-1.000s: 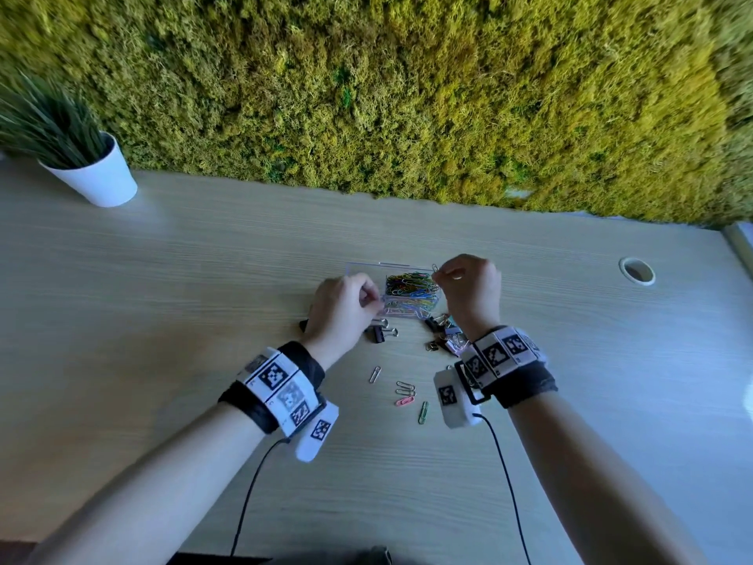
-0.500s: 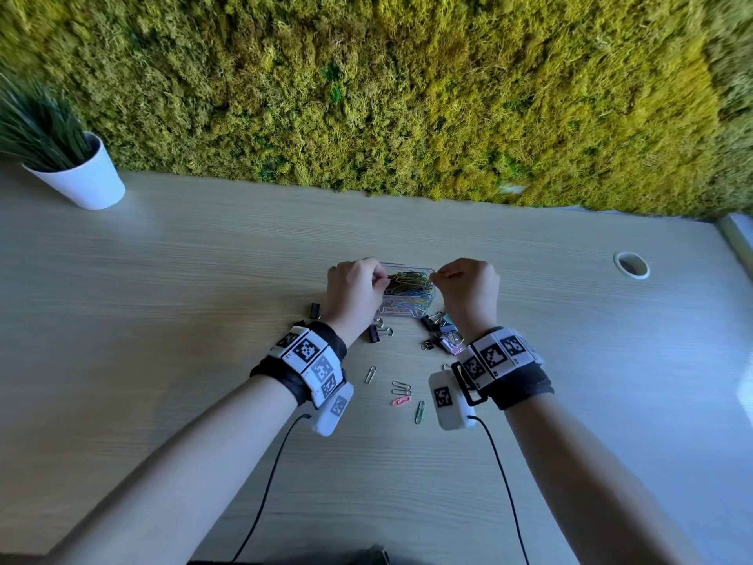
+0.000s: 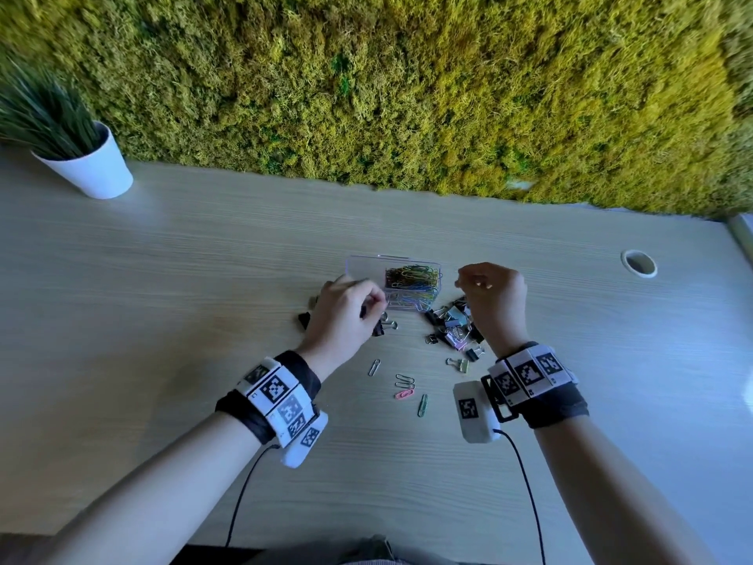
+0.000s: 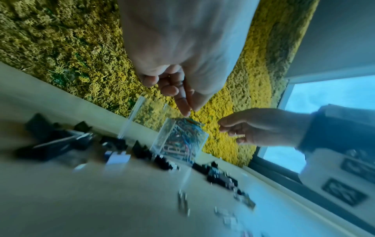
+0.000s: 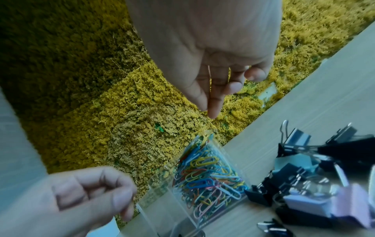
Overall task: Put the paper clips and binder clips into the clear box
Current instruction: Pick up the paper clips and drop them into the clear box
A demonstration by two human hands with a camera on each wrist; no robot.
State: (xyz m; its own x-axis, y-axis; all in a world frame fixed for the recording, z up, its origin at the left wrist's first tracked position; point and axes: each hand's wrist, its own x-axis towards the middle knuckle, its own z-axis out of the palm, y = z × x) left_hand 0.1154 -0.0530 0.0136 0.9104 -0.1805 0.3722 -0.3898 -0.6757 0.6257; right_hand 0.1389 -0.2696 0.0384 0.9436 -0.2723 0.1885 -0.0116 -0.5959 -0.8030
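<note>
An office: wooden desk [image 3: 163, 279] with cable grommet [image 3: 639, 263], moss wall [image 3: 407, 87].

We see clear box [image 3: 393, 284] upright, coloured paper clips [image 3: 412, 278] filling right compartment; binder clips [image 3: 452, 326] piled just right, loose paper clips [image 3: 404, 387] nearer us.

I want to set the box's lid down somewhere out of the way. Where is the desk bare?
Bare desk lies left of the left hand towards the plant pot, behind the clear box up to the moss wall, and right of the right hand. It is crowded between the hands: binder clips and loose paper clips.
</note>
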